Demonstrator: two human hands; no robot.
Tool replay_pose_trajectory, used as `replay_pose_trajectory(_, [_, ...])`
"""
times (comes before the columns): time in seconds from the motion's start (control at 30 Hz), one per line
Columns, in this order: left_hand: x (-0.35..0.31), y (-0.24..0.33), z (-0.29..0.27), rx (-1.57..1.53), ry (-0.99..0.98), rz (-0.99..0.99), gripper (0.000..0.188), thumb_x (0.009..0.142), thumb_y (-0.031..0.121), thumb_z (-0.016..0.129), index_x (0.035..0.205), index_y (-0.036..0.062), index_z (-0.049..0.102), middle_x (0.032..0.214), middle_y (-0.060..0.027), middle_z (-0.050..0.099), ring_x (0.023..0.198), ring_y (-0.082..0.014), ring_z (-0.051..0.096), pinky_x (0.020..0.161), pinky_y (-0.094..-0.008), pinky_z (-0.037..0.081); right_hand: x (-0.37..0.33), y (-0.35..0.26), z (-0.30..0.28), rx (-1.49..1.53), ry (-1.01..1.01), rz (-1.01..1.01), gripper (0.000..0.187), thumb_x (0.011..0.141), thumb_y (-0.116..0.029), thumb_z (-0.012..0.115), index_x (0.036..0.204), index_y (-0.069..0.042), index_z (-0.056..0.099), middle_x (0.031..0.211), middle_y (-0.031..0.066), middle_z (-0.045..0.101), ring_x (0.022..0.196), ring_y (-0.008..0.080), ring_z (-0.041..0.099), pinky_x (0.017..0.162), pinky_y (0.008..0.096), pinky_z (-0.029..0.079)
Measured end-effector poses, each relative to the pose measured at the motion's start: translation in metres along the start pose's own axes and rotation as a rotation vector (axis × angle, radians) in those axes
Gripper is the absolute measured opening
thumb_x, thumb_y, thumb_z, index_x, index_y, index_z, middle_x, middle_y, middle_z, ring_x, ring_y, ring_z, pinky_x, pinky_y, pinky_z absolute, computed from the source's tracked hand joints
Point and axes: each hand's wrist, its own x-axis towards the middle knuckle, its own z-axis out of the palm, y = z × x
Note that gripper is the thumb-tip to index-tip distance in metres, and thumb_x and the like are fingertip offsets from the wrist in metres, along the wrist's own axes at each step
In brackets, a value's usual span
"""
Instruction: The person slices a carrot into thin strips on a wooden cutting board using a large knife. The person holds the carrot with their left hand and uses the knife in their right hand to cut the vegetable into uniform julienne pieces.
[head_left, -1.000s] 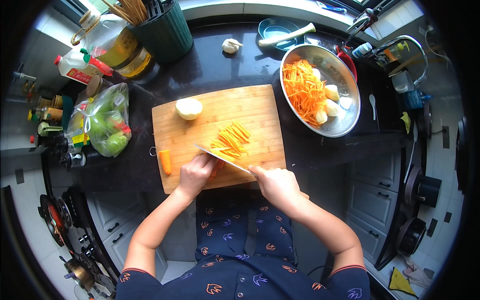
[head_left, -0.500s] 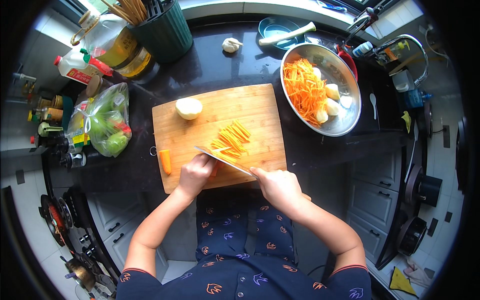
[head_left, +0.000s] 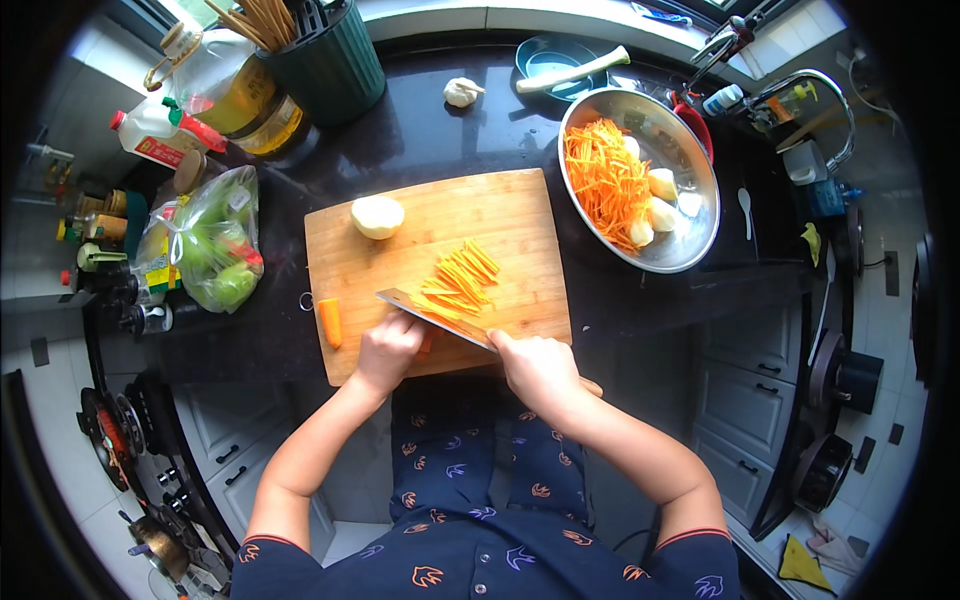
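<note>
My right hand (head_left: 535, 370) is wrapped round the handle of a kitchen knife (head_left: 436, 318), its blade slanting across the near part of a wooden cutting board (head_left: 525, 215). Against the near side of the blade, the curled fingers of my left hand (head_left: 388, 350) press on a carrot piece (head_left: 427, 344), mostly hidden beneath them. A loose pile of carrot strips (head_left: 463, 277) lies just beyond the blade. Another carrot chunk (head_left: 330, 323) rests at the board's left edge, and a peeled pale half, perhaps potato (head_left: 377, 217), sits near the far left corner.
Right of the board stands a steel bowl (head_left: 700, 235) holding shredded carrot (head_left: 605, 180) and pale peeled pieces. Behind are a garlic bulb (head_left: 461, 92) and a teal dish (head_left: 540, 55). A plastic bag of vegetables (head_left: 218, 245) and an oil jug (head_left: 235, 85) stand left.
The knife and my right hand have shifted slightly to the left, toward my left hand. The strips beyond the blade have spread a little. My left hand has barely moved.
</note>
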Motion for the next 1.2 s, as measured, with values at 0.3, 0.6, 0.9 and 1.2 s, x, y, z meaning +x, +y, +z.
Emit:
replay_pose_trajectory(0.3, [0.003,0.001,0.001,-0.006,0.023,-0.011,0.015,0.071,0.012,0.076,0.081,0.0114,0.065,0.078,-0.0041,0.062,0.075,-0.0216,0.067,0.059,-0.0333,0.057,-0.006,-0.001,-0.021,0.044,0.036,-0.04,0.021,0.09,-0.008,0.057,0.109,-0.009,0.065,0.07,0.0176,0.069,0.066,0.0364,0.071,0.06,0.0471,0.057])
replay_pose_trajectory(0.6, [-0.004,-0.002,0.003,0.017,0.0,0.021,0.016,0.072,0.014,0.08,0.079,0.0113,0.065,0.077,-0.0049,0.062,0.073,-0.0226,0.068,0.056,-0.0342,0.057,0.004,-0.009,0.005,-0.018,0.02,-0.001,0.031,0.089,-0.008,0.057,0.119,-0.011,0.066,0.072,0.0164,0.07,0.067,0.0355,0.071,0.06,0.0463,0.057])
replay_pose_trajectory(0.9, [0.001,0.0,0.0,-0.023,0.027,-0.01,0.016,0.077,0.016,0.08,0.08,0.0117,0.065,0.076,-0.0043,0.062,0.071,-0.0217,0.067,0.057,-0.034,0.057,0.0,-0.005,-0.009,0.006,0.05,-0.034,0.029,0.091,-0.012,0.058,0.119,-0.013,0.067,0.071,0.0164,0.069,0.066,0.0349,0.071,0.059,0.0467,0.057])
replay_pose_trajectory(1.2, [0.004,0.003,0.0,-0.057,0.071,-0.004,0.015,0.075,0.016,0.08,0.079,0.0132,0.066,0.075,-0.0033,0.063,0.071,-0.0209,0.067,0.057,-0.0334,0.056,-0.003,-0.003,-0.013,-0.014,-0.027,0.019,0.023,0.089,-0.009,0.058,0.11,-0.01,0.066,0.072,0.0173,0.07,0.067,0.0363,0.071,0.06,0.0471,0.057])
